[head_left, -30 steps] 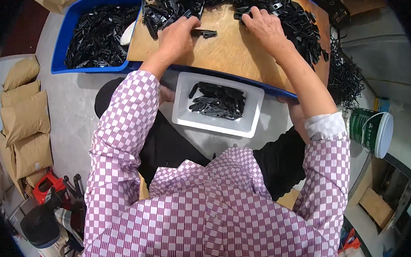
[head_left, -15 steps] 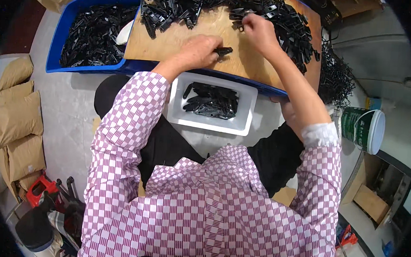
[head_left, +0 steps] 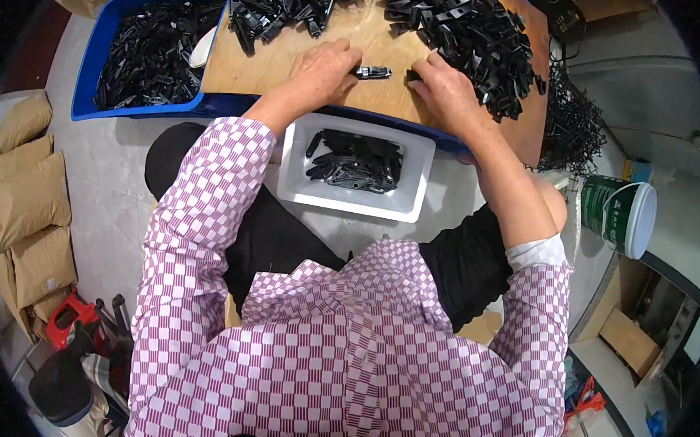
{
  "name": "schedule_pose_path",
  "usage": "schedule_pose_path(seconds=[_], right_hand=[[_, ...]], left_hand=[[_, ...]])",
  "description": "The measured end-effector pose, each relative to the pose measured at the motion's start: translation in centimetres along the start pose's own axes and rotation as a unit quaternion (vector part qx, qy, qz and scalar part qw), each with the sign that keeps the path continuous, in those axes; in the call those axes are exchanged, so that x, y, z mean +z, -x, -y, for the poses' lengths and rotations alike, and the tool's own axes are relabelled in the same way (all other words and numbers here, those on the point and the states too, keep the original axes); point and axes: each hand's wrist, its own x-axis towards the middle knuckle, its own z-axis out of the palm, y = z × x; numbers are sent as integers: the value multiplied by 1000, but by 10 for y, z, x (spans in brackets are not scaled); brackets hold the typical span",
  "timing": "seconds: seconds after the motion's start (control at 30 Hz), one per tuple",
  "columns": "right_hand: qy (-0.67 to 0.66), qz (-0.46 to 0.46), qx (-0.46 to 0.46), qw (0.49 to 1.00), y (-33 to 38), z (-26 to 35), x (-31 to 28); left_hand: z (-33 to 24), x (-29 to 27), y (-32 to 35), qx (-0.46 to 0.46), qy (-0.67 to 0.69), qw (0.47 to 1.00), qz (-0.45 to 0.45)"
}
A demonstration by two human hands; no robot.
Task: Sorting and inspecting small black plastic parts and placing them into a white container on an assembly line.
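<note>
Over the wooden board (head_left: 254, 80) my left hand (head_left: 324, 71) is closed on a long black plastic part (head_left: 372, 72), whose end sticks out to the right. Facing it, my right hand (head_left: 447, 92) pinches a small black plastic piece (head_left: 412, 76). A short gap lies between the two parts. Behind my right hand spreads a big heap of black plastic pieces (head_left: 477, 46). Another pile of longer black parts (head_left: 278, 10) lies at the back left of the board. Below the board's front edge, a white tub (head_left: 289, 163) holds several black parts.
The board rests on a blue bin (head_left: 85, 90) full of black parts (head_left: 156, 54), with a white scoop-like object (head_left: 202, 49) at its side. Black sprue-like scraps (head_left: 572, 132) pile up at right, near a green bucket (head_left: 607, 206). Brown sacks (head_left: 34, 203) line the left.
My right hand has come back from the heap toward my left, bringing a small black piece. My left hand has shifted slightly left and up with its part.
</note>
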Motion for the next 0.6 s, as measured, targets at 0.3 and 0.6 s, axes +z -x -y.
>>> schedule_pose_path(seconds=[0.3,0.6], right_hand=[[-27,13,-72,997,-5,12,-7],[0,71,-78,994,-12,29,-16]], left_hand=[[-6,-3,4,39,25,999,10],[-3,-1,6,21,73,997,-9]])
